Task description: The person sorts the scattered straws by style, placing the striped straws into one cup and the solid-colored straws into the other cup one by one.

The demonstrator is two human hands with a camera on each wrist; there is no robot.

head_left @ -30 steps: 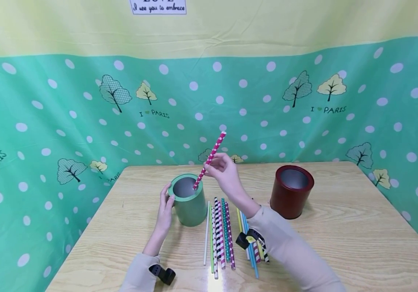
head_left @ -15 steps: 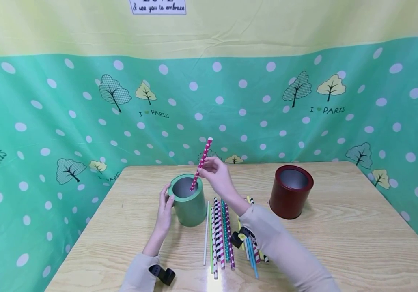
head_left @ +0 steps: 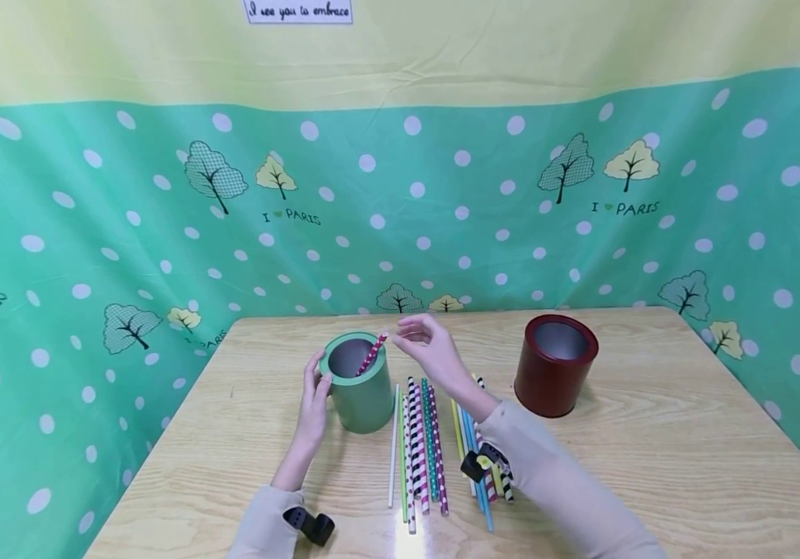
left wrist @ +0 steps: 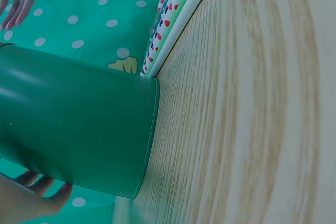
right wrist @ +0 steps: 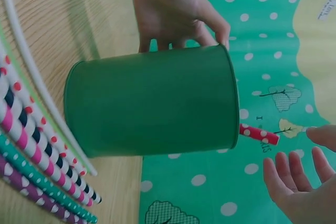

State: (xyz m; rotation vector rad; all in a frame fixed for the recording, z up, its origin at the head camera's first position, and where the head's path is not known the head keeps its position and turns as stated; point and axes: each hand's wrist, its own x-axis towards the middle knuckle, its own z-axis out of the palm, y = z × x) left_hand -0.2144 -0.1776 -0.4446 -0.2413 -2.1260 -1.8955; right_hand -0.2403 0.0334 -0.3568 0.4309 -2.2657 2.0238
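Observation:
A pinkish-red paper straw with white dots (head_left: 372, 353) leans inside the green can (head_left: 365, 404), its top end jutting past the rim. My left hand (head_left: 312, 407) grips the can's left side, the thumb up at the rim in the right wrist view. Just right of the straw's tip is my right hand (head_left: 436, 357), raised over the table with relaxed fingers and nothing held. The right wrist view has a gap between the straw end (right wrist: 260, 134) and those fingers (right wrist: 283, 169). The straw's lower part is hidden in the can.
Patterned and plain straws, among them a lime green straw (head_left: 403, 466), lie side by side right of the green can. A second group with a blue straw (head_left: 484, 505) lies partly under my right forearm. A dark red can (head_left: 547, 384) stands to the right. A curtain (head_left: 344, 264) hangs behind.
The dotted straw has gone down into the green can and my right hand has let go of it, drawing back slightly right. My left hand stays on the can.

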